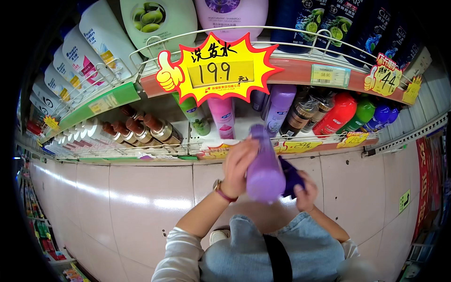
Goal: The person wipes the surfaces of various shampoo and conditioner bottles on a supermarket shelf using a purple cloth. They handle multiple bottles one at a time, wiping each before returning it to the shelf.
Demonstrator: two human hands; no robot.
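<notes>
My left hand (239,165) grips a purple spray-can-shaped bottle (266,172), tilted with its round base towards me; the bottle is a little blurred. In my right hand (307,192) is a dark purple cloth (292,180), bunched beside the bottle's lower end. Whether cloth and bottle touch, I cannot tell. Just beyond, on the lower shelf, stand a similar purple bottle (280,109), a pink one (222,118) and a green one (193,114).
Large shampoo bottles (160,26) line the upper shelf behind a wire rail. A big yellow price sign (222,68) juts from its edge. Brown-capped bottles (156,128) stand lower left, a red bottle (336,112) lower right. Tiled floor (141,197) lies below.
</notes>
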